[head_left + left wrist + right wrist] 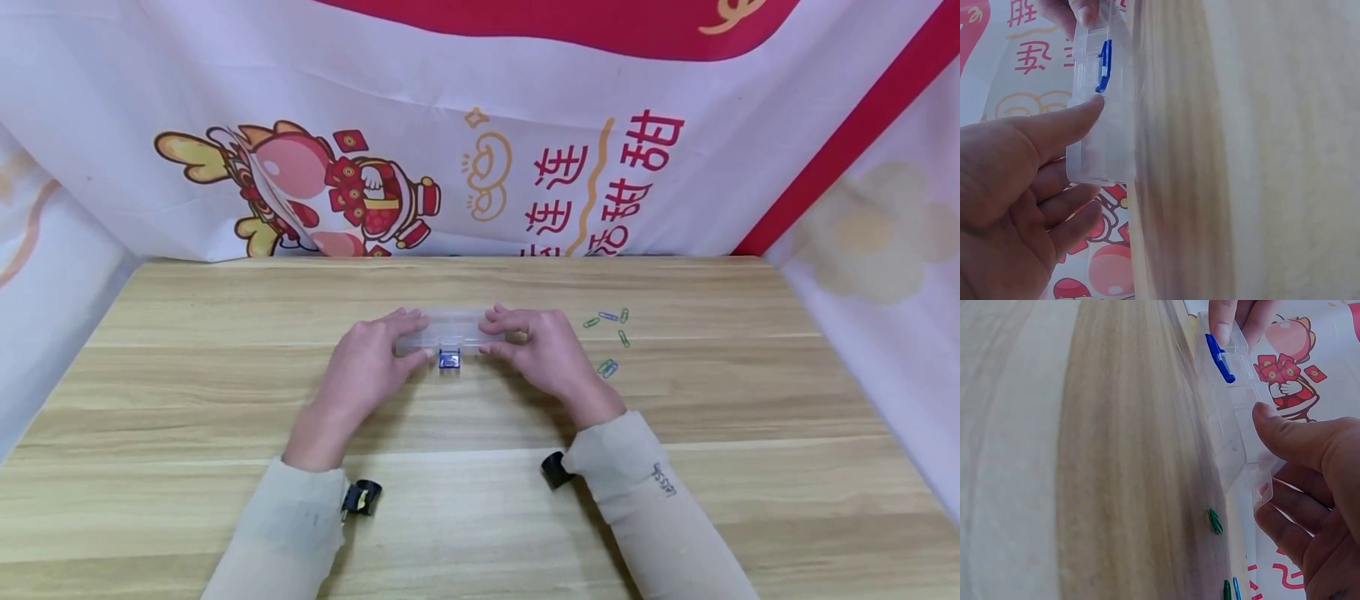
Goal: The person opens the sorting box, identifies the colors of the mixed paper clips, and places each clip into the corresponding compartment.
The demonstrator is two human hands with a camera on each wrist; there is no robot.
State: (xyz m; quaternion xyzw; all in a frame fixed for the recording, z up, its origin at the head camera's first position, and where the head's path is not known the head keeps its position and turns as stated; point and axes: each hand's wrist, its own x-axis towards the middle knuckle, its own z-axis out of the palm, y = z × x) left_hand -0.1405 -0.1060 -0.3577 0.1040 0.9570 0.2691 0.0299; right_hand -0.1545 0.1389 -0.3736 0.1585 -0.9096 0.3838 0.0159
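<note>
A clear plastic box (453,321) with a blue latch (450,359) on its front stands on the table. The latch sticks outward in the head view. My left hand (366,358) holds the box's left end, its thumb at the front beside the latch (1105,65) and its fingers around the end. At the other end my right hand (546,346) holds the box, thumb on the front of the lid (1250,422), fingers behind the right edge. Whether the lid is fully down I cannot tell. Several green and blue paper clips (624,338) lie right of my right hand.
The wooden table (465,517) ends at a printed cloth backdrop (420,75) just behind the box. Cloth also hangs at the left and right sides. A small black camera (363,497) is at my left cuff, another (557,471) at my right.
</note>
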